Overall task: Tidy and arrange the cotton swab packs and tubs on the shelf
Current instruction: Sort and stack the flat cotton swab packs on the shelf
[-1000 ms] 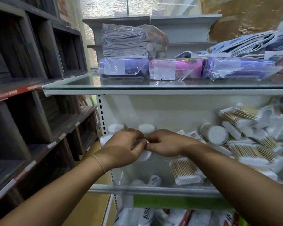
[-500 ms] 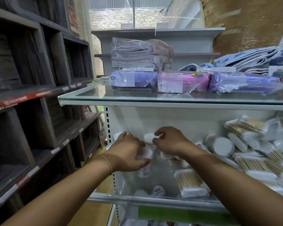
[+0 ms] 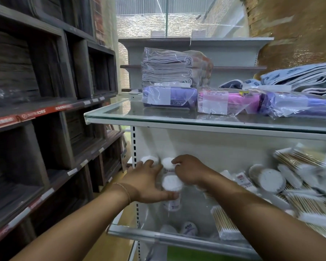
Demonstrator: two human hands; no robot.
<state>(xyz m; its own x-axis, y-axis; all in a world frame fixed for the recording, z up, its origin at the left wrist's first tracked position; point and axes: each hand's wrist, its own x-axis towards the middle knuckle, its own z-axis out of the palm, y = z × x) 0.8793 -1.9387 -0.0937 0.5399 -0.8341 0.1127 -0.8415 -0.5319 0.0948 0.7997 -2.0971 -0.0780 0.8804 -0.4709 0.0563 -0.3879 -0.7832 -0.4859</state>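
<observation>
1. Both forearms reach in from the bottom edge toward the left end of a lower shelf [image 3: 177, 240], whose clear front rail runs across the near foreground.
2. Just behind that rail, 2 small cotton swab tubs lie on their sides [image 3: 189, 228], and a clear pack of wooden-stick swabs [image 3: 226, 225] rests to their right.
3. The left hand [image 3: 147, 183], with a thin bracelet [image 3: 125, 191] at the wrist, holds the front tub [image 3: 172, 182]. Its thumb wraps across the tub's near side and its fingers are splayed behind it.
4. The front tub stands upright with its white top of swab tips facing up, between the 2 hands.
5. The right hand [image 3: 190, 172] has bent fingers, with the fingertips at the rim of the rear tub [image 3: 167, 162]. I cannot tell whether it grips the tub or only touches it.
6. A third tub [image 3: 149, 159] stands just left of the rear tub, by the back panel.
7. To the right, a loose pile of swab packs [image 3: 299, 194] and a round tub on its side [image 3: 271, 180] cover the shelf.
8. Above, a glass shelf [image 3: 158, 117] carries a purple pack [image 3: 169, 97], a pink pack [image 3: 228, 102] and bagged folded cloths [image 3: 167, 68].
9. Dark wooden shelving [image 3: 45, 110] fills the left side.
</observation>
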